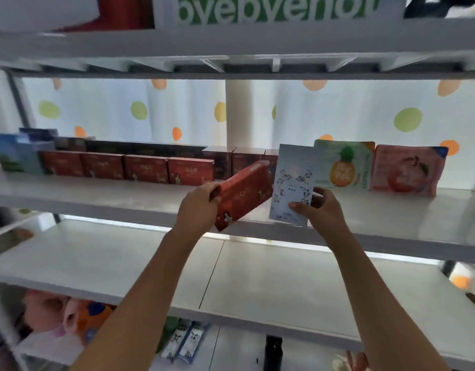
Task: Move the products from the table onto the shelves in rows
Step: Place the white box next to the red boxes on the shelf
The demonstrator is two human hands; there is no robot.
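My left hand (197, 207) grips a red box (243, 192), tilted, over the front of the middle shelf (97, 195). My right hand (320, 207) holds a pale blue flat packet (291, 180) upright on the same shelf, just right of the box. A row of matching red boxes (129, 167) stands on the shelf to the left, with dark boxes (150, 148) behind them. Right of the packet stand a pineapple packet (346, 164) and a pink fruit packet (408, 170).
Blue boxes (16, 153) stand at the shelf's far left. The shelf below (271, 285) is bare. Lower down sit soft toys (70, 314), striped sachets (185, 341) and a black bottle (274, 352). An upper shelf (231, 44) hangs overhead with a green-lettered sign.
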